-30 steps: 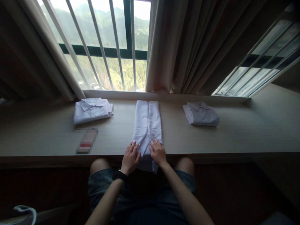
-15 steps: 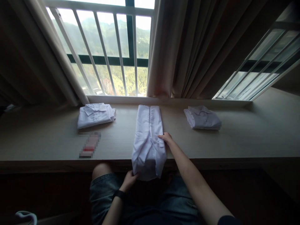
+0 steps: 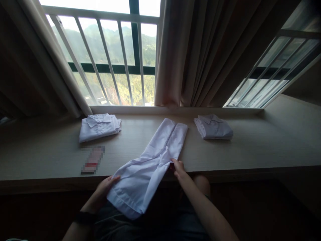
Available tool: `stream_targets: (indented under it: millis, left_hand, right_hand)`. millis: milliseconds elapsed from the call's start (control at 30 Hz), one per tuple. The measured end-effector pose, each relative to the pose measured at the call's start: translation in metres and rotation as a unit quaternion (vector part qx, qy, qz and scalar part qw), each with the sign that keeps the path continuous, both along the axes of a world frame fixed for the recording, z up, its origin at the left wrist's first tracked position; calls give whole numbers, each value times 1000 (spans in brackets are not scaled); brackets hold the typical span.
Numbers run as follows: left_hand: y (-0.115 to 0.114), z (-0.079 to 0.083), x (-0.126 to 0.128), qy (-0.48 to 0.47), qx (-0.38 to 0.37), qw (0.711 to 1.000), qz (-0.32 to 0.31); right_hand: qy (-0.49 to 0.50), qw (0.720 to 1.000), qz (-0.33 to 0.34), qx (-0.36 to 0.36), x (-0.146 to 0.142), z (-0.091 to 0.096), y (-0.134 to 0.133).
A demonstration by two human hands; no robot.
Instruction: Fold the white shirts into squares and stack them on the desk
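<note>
A white shirt, partly folded lengthwise, lies slanted on the table, its far end toward the back right. The near end hangs past the table's front edge above my lap. My left hand grips the left border of that hanging end, thumb on top and the other fingers hidden beneath. On the opposite side my right hand pinches the shirt's right edge close to the front of the table.
One folded white shirt sits at the back left, another folded shirt at the back right. A blurred-out flat object lies near the front left. Behind the table are curtains and a barred window.
The shirt has swung from straight to slanted, its far end going right and its near end left. My left hand moved left and slightly up; my right hand came nearer the front edge.
</note>
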State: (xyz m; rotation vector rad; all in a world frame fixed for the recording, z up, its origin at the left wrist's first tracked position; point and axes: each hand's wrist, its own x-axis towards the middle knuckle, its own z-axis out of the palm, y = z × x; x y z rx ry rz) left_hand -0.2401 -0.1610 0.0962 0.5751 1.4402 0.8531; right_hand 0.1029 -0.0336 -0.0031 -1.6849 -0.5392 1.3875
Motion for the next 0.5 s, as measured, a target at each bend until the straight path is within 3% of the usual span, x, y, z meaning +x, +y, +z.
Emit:
stream_targets:
  millis: [100,200,333,500]
  left_hand:
    - [-2,17,-39,-76,-7,997,14]
    - [-2,24,-72,-28,21,999,0]
    - [9,27,-92,36,6,999,9]
    - [36,35,-83,62,66,995,38]
  right_hand:
    - [86,995,46,-18,-8,2,-27]
    - [156,986,62,-12,4,7,-27]
    - [162,985,-63,-2,51,17,16]
    - [138,978,-155,14,118,23,76]
